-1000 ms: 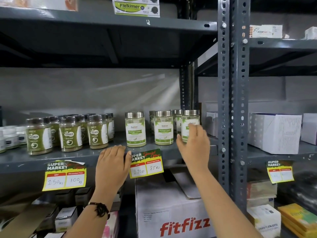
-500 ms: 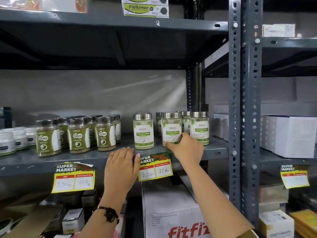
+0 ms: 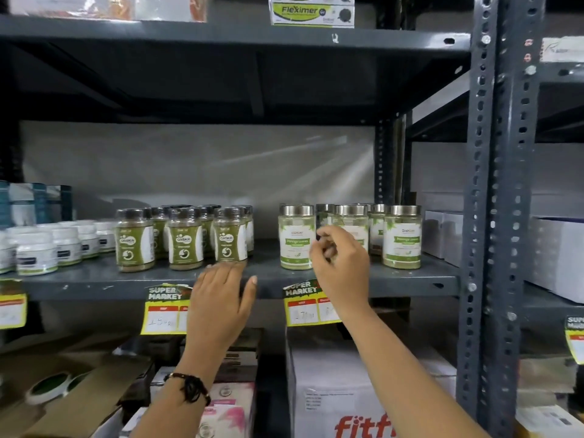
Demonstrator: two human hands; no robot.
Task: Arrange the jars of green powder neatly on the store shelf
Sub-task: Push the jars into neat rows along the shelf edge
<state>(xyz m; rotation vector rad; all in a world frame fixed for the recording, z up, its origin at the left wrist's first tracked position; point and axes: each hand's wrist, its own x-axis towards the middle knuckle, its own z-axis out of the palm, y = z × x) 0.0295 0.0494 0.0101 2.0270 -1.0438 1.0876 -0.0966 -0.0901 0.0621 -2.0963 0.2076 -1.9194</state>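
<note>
Several silver-lidded jars of pale green powder stand on the grey middle shelf (image 3: 94, 281): a left jar (image 3: 295, 237), a middle jar (image 3: 351, 221) and a right jar (image 3: 402, 237), with more behind them. My right hand (image 3: 339, 265) hovers in front of the middle jar and covers most of it, fingers loosely curled, holding nothing. My left hand (image 3: 221, 298) lies flat against the shelf's front edge, fingers together, just below a group of dark-lidded jars of darker green powder (image 3: 185, 238).
White tubs (image 3: 36, 252) sit at the shelf's left end. Yellow price tags (image 3: 164, 308) hang from the shelf edge. A perforated steel upright (image 3: 488, 216) bounds the right side, with white boxes (image 3: 556, 254) beyond it. Cartons, one printed "fitfizz" (image 3: 347, 390), fill the space below.
My right hand has left the rightmost jar and the base of the middle jar and lifted in front of the middle one. The view has shifted left. My left hand slid slightly along the edge.
</note>
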